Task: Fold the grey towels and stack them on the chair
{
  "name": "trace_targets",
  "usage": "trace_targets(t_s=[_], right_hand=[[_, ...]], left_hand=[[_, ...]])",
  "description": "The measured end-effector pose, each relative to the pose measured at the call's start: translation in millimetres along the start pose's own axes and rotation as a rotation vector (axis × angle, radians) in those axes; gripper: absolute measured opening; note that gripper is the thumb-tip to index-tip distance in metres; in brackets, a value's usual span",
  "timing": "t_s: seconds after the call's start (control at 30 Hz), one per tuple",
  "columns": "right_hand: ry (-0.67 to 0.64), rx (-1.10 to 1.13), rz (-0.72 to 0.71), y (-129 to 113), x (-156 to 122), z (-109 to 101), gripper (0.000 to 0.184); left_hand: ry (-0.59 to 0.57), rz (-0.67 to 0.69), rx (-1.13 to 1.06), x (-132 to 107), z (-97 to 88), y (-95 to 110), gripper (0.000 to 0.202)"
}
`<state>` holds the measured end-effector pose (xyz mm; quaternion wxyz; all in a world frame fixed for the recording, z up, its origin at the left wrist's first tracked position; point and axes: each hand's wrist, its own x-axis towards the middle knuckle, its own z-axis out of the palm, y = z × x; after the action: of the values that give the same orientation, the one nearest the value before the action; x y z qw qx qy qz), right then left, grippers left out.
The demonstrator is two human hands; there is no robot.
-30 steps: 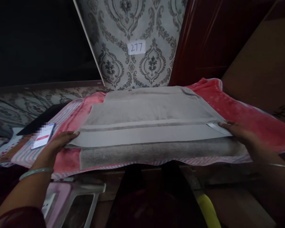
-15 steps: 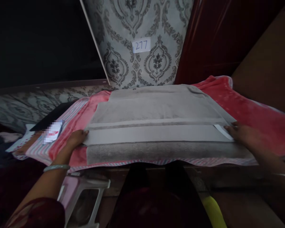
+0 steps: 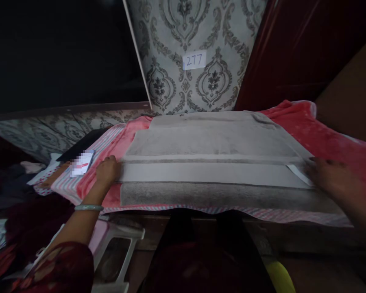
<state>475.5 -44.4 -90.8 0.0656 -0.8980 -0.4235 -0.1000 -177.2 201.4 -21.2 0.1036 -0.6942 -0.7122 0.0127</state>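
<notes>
Grey towel (image 3: 213, 142): laid out on the pink blanket (image 3: 338, 140); landmark for all places below. Left edge stepped toward the far corner.
Pale band (image 3: 201, 173): across the near part of the towel, nearly straight from left to right, with a plush strip (image 3: 219, 196) in front.
White tag (image 3: 300, 176): at the right end of the towel's band, just beside the right hand.
Left hand (image 3: 107, 170): at the towel's left edge, by the end of the band. Fingers curled together; cannot tell pinching from resting, owing to blur.
Right hand (image 3: 335, 179): at the towel's right edge, near the tag. Fingers too blurred to tell spread from pinching.
Phone (image 3: 87, 162): on the blanket, left of the towel, partly pixelated.
Number card (image 3: 194, 60): on the wall (image 3: 219, 40) behind the towel, marked 277.
Handling, as judged: best done with both band ends level and an even, light sideways pull. Avoid skewing the stepped edge, trapping the tag or dragging the blanket along. Smooth creases from the towel's middle outward.
</notes>
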Motion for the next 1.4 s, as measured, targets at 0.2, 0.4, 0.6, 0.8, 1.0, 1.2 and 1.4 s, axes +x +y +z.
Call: trace_targets(t_s=[0.2, 0.4, 0.6, 0.8, 1.0, 1.2, 1.4], right_hand=[[0.028, 0.137, -0.511, -122, -16, -20, 0.053], [-0.119, 0.169, -0.599, -140, -7, 12, 0.059], [-0.176, 0.14, -0.539, -123, 11, 14, 0.063], [-0.169, 0.112, -0.55, -141, 48, 18, 0.067], [-0.155, 0.163, -0.422, -99, 96, 44, 0.071], [-0.104, 0.186, -0.231, -70, 140, 54, 0.071], [-0.056, 0.151, -0.399, -136, 169, 47, 0.069]], left_hand=[[0.068, 0.628, -0.168, 6, 0.0, 87, 0.06], [-0.022, 0.647, -0.213, 7, 27.5, 117, 0.062], [0.001, 0.679, -0.212, 14, 29.6, 111, 0.065], [-0.007, 0.68, -0.204, 50, 23.9, 118, 0.062], [-0.057, 0.431, -0.141, 108, 26.7, 93, 0.06], [-0.086, 0.076, -0.147, 158, 25.9, 78, 0.058], [0.065, 0.17, -0.113, 183, 23.6, 122, 0.064]])
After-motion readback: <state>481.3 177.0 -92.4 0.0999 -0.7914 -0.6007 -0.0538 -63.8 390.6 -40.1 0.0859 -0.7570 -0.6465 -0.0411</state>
